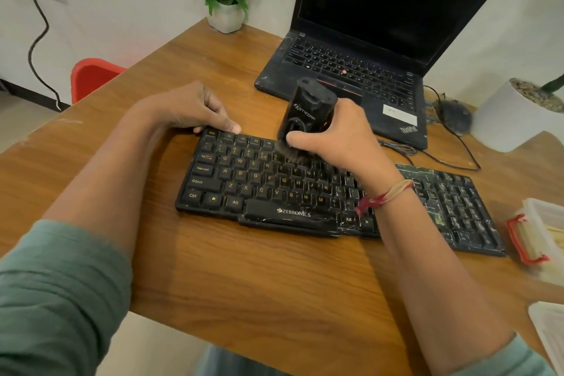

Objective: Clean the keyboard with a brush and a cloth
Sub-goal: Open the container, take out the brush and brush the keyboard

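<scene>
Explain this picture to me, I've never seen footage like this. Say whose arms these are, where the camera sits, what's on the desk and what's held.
There is no machine here. A person wears a single camera on the head, so you look down along their own arms. The left hand holds the far left corner of the black keyboard, apparently to steady it. The right hand grips a stubby black brush, bristles down on the upper key rows. Everything sits on a wooden table. Behind the keyboard are an open laptop with a dark screen, a mouse and a potted plant. At the right edge is a clear box with a red clasp.
</scene>
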Demonstrator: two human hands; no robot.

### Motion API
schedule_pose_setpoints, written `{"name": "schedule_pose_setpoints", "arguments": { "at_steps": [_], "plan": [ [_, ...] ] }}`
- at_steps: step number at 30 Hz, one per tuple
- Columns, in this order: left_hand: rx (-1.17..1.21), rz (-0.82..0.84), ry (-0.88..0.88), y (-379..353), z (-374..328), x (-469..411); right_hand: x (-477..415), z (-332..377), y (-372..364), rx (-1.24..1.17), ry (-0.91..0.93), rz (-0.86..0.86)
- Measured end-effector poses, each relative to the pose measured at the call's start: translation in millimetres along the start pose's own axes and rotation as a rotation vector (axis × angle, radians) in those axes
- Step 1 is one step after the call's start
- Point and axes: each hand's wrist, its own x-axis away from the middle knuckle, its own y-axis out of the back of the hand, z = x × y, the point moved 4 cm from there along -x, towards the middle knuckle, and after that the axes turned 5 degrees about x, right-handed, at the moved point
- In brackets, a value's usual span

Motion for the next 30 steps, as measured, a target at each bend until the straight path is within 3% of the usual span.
{"name": "schedule_pose_setpoints", "arguments": {
  "at_steps": [3,7,8,12,13,17,18,20,22,25,27,30],
  "plan": [
    [-0.014,-0.008,-0.007,0.7,1.1,-1.1,2.2,0.4,-12.3,-0.158,-0.023,0.226],
    [0.006,-0.002,-0.014,1.1,2.0,-2.3,-3.3,-1.6,-2.4,0.107,-0.017,-0.088],
    [0.011,0.005,-0.011,1.1,2.6,-2.5,-3.0,0.2,-1.1,0.101,0.007,-0.101],
    [0.006,0.012,-0.022,0.7,2.3,-3.3,0.9,1.0,-15.9,-0.217,-0.033,0.215],
    [0.007,0.009,-0.021,0.9,2.4,-3.8,-0.8,-2.6,-17.3,-0.182,-0.054,0.193],
    [0.009,0.026,-0.004,0.2,3.8,-4.8,-5.6,-5.5,-2.4,0.069,-0.05,-0.168],
    [0.009,0.029,-0.003,0.2,3.8,-4.9,-5.7,-5.0,-3.2,0.018,-0.041,-0.15],
    [0.0,0.022,-0.014,0.7,3.8,-5.6,-3.2,1.0,-13.8,-0.238,-0.044,0.04],
    [-0.011,0.012,-0.021,1.0,4.2,-6.7,-2.6,0.9,-22.4,-0.249,-0.046,0.123],
    [0.003,0.016,-0.01,1.4,5.8,-7.6,-9.0,-2.2,-10.9,0.089,-0.011,-0.132],
    [0.007,0.022,-0.003,1.7,6.6,-7.8,-8.3,0.4,-2.3,0.17,0.018,-0.262],
    [0.0,0.003,-0.022,2.6,6.3,-8.6,-10.3,-2.4,-15.0,-0.313,-0.082,-0.004]
  ]
}}
